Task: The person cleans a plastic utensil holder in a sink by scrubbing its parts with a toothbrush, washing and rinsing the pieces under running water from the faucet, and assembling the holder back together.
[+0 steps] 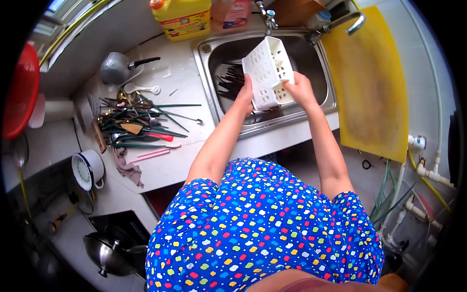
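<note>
The white plastic caddy (pixel 260 70), perforated and divided inside, was positioned over the basin of the steel sink (pixel 294 118), tilted with its open side toward the right. The left hand (pixel 246 97) was closed on the caddy's left side, thumb laid along the wall; the right hand (pixel 301 90) was closed on the opposite rim, thumb and fingers pinched over the edge. Dark sticks (pixel 230 80) lay in the basin to the left of the caddy. Loss of grip was judged the main hazard: wet, smooth plastic could slip from the right hand's narrow pinch and drop onto the sticks. Excess tilt could spill any contents, and a raised caddy could strike the tap (pixel 267 19) (its upper end stood just beside the fitting). An elbow swung left could disturb the heaped utensils (pixel 138 121) on the counter (pixel 182 160). The left fingertips were hidden behind the caddy, so their exact hold could not be confirmed. Its underside and the depths of its compartments were also concealed; contact with the basin floor could not be determined. Water flow could not be made out, and the sticks were partly covered.
</note>
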`<state>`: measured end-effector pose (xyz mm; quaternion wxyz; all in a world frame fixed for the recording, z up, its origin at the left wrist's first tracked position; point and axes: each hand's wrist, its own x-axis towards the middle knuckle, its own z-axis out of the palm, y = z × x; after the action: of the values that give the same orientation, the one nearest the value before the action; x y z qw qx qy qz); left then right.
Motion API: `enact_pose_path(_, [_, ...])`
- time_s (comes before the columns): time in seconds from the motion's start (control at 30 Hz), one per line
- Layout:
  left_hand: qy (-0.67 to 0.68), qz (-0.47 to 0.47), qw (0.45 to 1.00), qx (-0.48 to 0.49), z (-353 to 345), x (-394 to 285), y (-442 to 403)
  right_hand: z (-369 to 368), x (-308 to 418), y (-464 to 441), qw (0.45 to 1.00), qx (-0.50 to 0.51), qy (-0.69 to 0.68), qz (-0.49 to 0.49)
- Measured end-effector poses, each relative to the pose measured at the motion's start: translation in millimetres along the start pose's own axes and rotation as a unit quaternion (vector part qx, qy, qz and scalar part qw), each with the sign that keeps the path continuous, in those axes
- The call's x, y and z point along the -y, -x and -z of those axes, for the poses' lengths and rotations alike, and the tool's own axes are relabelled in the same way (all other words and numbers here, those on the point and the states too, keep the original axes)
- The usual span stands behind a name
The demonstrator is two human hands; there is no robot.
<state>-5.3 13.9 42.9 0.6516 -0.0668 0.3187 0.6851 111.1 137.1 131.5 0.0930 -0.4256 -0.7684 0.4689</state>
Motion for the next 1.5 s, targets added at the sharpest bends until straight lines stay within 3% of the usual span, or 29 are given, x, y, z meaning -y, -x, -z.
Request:
enact_pose_path(0.07, [0.036, 0.057, 0.997, -0.025, 5.3, -1.9, -9.6, -13.5, 29.2, 24.8, 0.97, -0.031, 0.235, 0.057])
enact_pose_path(0.1, [-0.041, 0.032, 0.991, -0.119, -3.2, 2.2, -3.4, -15.5, 20.2, 25.6, 0.973, -0.032, 0.226, 0.032])
enact_pose_path(0.13, [-0.052, 0.036, 0.991, -0.116, -8.6, -0.2, -0.5, -13.8, 13.3, 22.5, 0.974, -0.041, 0.219, 0.028])
enact_pose_path(0.2, [-0.21, -0.033, 0.977, -0.027, -15.8, 1.7, 2.3, -8.9, 0.5, 22.1, 0.984, -0.111, 0.136, -0.005])
enact_pose_path(0.23, [-0.236, -0.012, 0.966, -0.108, -16.1, 8.8, 0.8, -13.9, -3.0, 24.2, 0.978, -0.122, 0.168, -0.008])
enact_pose_path(0.27, [-0.242, -0.009, 0.965, -0.102, -11.7, 10.5, -0.8, -20.0, -5.6, 27.2, 0.972, -0.114, 0.206, 0.015])
enact_pose_path(0.33, [-0.216, -0.045, 0.975, -0.04, 7.9, 8.1, -6.5, -24.3, 2.2, 33.0, 0.98, -0.098, 0.174, 0.011])
enact_pose_path(0.37, [-0.149, -0.016, 0.986, 0.074, 30.7, 8.5, -20.3, -23.8, -4.3, 28.1, 0.98, -0.103, 0.172, 0.009])
enact_pose_path(0.4, [-0.153, -0.012, 0.985, 0.075, 23.6, 0.3, -12.2, -25.3, -16.0, 21.3, 0.977, -0.137, 0.162, -0.008])
enact_pose_path(0.47, [-0.261, 0.105, 0.931, -0.232, -2.8, -17.3, 13.5, -29.9, -25.1, 19.3, 0.973, -0.173, 0.15, -0.026])
enact_pose_path(0.53, [-0.239, 0.069, 0.937, -0.244, 14.4, -17.1, 12.4, -40.1, -20.3, 17.5, 0.967, -0.111, 0.227, -0.032])
enact_pose_path(0.6, [-0.238, 0.065, 0.942, -0.227, 26.1, -21.7, 16.0, -44.5, -38.6, 10.9, 0.97, -0.079, 0.228, -0.016])
enact_pose_path(0.67, [-0.232, 0.057, 0.943, -0.232, 29.8, -26.1, 21.6, -45.2, -52.4, 3.4, 0.968, -0.156, 0.183, -0.067])
enact_pose_path(0.73, [-0.24, 0.02, 0.943, -0.228, 33.9, -31.0, 26.1, -48.3, -46.3, 2.5, 0.964, -0.165, 0.192, -0.086])
enact_pose_path(0.8, [-0.234, 0.016, 0.949, -0.211, 34.3, -31.2, 28.2, -50.6, -42.6, 6.8, 0.967, -0.088, 0.237, -0.03])
enact_pose_path(0.97, [-0.215, 0.026, 0.958, -0.188, 32.3, -29.2, 27.1, -54.1, -46.1, 0.7, 0.958, -0.179, 0.214, -0.069])
enact_pose_path(1.03, [-0.208, 0.023, 0.961, -0.18, 33.9, -28.5, 28.5, -50.7, -39.8, 4.1, 0.96, -0.085, 0.266, -0.003])
enact_pose_path(1.07, [-0.2, 0.024, 0.961, -0.189, 33.9, -29.6, 27.5, -50.8, -43.4, 2.0, 0.96, -0.087, 0.267, -0.003])
enact_pose_path(1.13, [-0.188, 0.023, 0.961, -0.2, 32.4, -30.7, 24.8, -52.5, -48.1, -2.8, 0.954, -0.172, 0.235, -0.072])
enact_pose_path(1.27, [-0.184, 0.017, 0.964, -0.192, 35.7, -29.5, 25.0, -53.9, -59.7, 3.7, 0.96, -0.132, 0.247, 0.026])
enact_pose_path(1.33, [-0.18, 0.026, 0.963, -0.2, 34.7, -29.4, 24.5, -53.5, -61.6, 0.9, 0.956, -0.164, 0.243, -0.017])
enact_pose_path(1.4, [-0.185, 0.025, 0.962, -0.197, 34.8, -29.3, 26.4, -56.6, -64.4, 3.2, 0.956, -0.171, 0.236, 0.013])
enact_pose_path(1.43, [-0.192, 0.024, 0.963, -0.189, 33.8, -29.3, 27.0, -55.7, -68.9, 4.2, 0.955, -0.154, 0.24, 0.079])
enact_pose_path(1.5, [-0.191, 0.031, 0.962, -0.193, 34.6, -29.2, 24.5, -53.6, -71.6, 5.7, 0.954, -0.168, 0.236, 0.081])
